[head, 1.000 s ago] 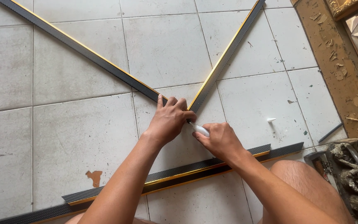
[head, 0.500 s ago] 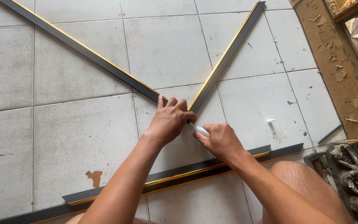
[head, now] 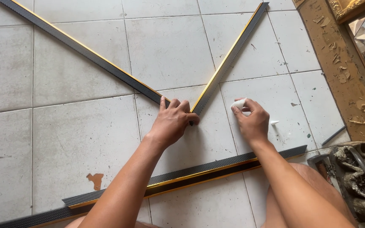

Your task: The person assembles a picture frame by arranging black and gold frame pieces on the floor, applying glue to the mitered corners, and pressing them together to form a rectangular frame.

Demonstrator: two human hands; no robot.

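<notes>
No packages, labels, signs or screens are showing anywhere in this view.
</notes>
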